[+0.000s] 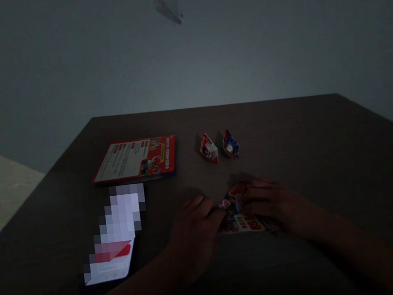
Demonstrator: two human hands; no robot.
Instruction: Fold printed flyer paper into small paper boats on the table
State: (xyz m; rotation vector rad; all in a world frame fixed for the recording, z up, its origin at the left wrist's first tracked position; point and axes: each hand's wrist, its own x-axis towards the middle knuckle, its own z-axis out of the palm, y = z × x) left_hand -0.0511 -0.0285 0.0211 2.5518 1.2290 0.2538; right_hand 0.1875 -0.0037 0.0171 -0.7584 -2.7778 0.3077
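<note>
A colourful printed sheet of paper, partly folded, lies on the table between my hands. My left hand has its fingers curled at the sheet's left edge, with thumb and fingertips pinching it. Over the right part of the sheet lies my right hand, its fingers bent and holding the paper down. Beyond the hands stand two small folded paper pieces: a red and white one and a blue one. My fingers cover much of the sheet, and dim light hides its finer folds.
A phone with a lit, pixelated screen lies to the left of my left hand. Behind it is a stack of red and white printed sheets or a booklet. The dark table ends at a pale wall.
</note>
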